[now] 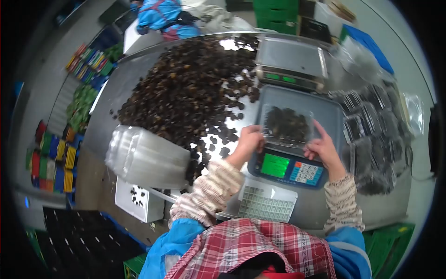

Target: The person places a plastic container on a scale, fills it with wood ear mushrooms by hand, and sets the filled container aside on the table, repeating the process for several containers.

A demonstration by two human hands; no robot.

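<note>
A clear plastic container (pixel 287 140) filled with dark brown, mushroom-like pieces (pixel 288 122) is over the pan of the digital scale (pixel 325 111). My left hand (pixel 251 142) has its fingers closed at the container's left edge. On the other side, my right hand (pixel 324 148) holds the right edge, index finger stretched along it and the other fingers curled near the front corner. Just below, the scale's display (pixel 275 165) glows green beside its keypad (pixel 306 173). A large heap of the same dark pieces (pixel 181 83) spreads over the metal table to the left.
Stacked clear containers (pixel 146 156) lie on their side at the table's left front. More clear plastic containers (pixel 371 135) pile up at right. A second scale (pixel 291 60) stands behind the first. A sheet of labels (pixel 267 202) lies in front, and a white box (pixel 139 200) sits lower left.
</note>
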